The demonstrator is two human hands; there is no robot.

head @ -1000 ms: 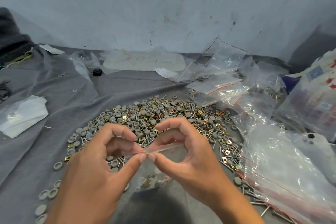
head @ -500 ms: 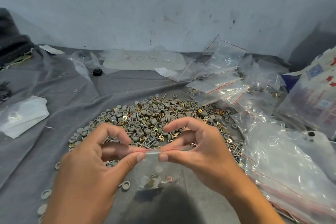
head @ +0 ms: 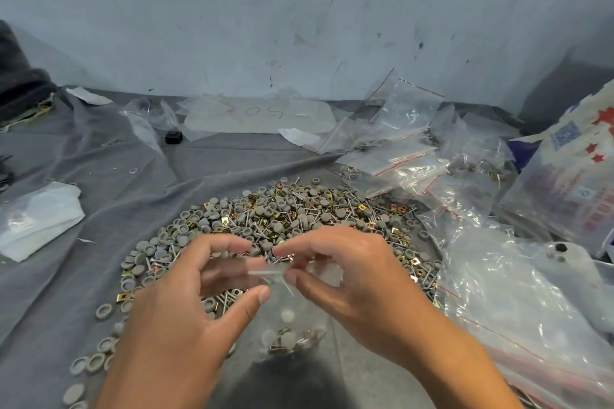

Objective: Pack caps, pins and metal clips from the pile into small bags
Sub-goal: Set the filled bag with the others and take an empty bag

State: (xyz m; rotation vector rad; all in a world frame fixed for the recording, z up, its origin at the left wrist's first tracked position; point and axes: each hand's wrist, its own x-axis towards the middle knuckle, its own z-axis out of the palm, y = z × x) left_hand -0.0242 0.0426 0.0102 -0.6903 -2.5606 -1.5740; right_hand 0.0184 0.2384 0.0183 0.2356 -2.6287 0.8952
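A small clear bag [head: 285, 325] hangs in front of me over the near edge of the pile [head: 282, 216] of grey caps, pins and gold metal clips. A few caps and clips lie in the bag's bottom. My right hand [head: 352, 282] pinches the bag's top strip between thumb and forefinger. My left hand [head: 186, 309] is just left of the strip with its fingers spread and loosely curved; its thumb tip is just below the strip and apart from the forefinger. The bag's upper part is blurred.
Grey cloth [head: 99, 176] covers the table. Filled and empty zip bags [head: 415, 156] are heaped at the right, with a big plastic sack [head: 518, 302] in front of them. A white wad [head: 36, 219] lies at the left. The wall [head: 299, 26] stands close behind.
Both hands pinched the bag's top strip side by side before. Now my left thumb and forefinger have come apart off the strip, and the bag has shifted slightly right in my right hand.
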